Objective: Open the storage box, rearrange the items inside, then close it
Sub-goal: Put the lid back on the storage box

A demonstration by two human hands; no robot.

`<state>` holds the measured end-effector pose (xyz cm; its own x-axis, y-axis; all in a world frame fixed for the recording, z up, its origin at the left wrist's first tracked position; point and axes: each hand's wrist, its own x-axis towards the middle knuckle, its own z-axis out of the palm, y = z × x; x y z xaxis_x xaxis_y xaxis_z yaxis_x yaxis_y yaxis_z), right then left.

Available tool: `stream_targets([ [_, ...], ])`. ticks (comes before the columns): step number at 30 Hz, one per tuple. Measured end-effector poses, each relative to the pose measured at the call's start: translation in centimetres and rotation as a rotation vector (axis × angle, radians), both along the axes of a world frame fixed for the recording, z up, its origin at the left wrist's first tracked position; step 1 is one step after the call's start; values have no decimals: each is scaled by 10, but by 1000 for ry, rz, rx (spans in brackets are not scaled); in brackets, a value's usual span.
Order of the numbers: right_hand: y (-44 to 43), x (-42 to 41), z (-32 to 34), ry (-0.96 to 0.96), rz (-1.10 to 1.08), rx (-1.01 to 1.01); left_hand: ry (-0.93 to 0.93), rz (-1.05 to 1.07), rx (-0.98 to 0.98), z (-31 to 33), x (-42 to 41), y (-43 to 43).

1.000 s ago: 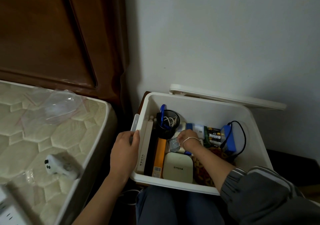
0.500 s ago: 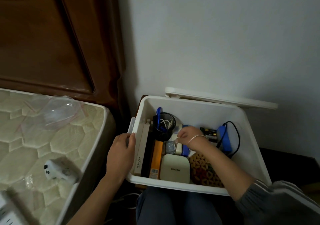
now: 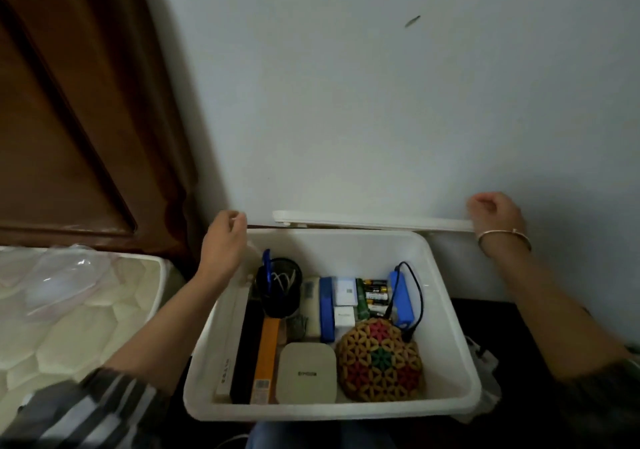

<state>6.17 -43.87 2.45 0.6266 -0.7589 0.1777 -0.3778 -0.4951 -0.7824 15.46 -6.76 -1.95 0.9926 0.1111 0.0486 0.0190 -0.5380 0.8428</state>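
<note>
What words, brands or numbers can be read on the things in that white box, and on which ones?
Nothing reads clearly.
beige device: small dark logo, too blurred.
slim white box: vertical characters, too small.
orange box: barcode label, digits unreadable.
batteries: print blurred.
small white carton: label unreadable.

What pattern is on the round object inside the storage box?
The round object has a tan flower lattice with red and green patches; head view.
</note>
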Motion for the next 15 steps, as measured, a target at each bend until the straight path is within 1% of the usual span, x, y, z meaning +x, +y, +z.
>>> stream_targets([
  [1,-2,8,-2,34,6,37,24,16,-14,2,9,-10],
  [3,-3,24,-7,169,64,51,80,4,0,2,24,-27],
  [6,-3,39,-17,376,131,-42,201,-50,53,-5,41,-47],
  [8,-11,44,-23,486,107,-134,243,-56,99,-12,47,-55],
  [9,-17,44,-25,511,79,-163,258,-52,122,-14,49,-57],
  [11,-32,41,-29,475,27,-120,282,-34,161,-16,52,-62],
  [13,-46,34,-36,370,14,21,295,-23,146,-16,54,-67],
  [15,-53,28,-43,322,18,159,309,-28,106,-15,56,-73],
])
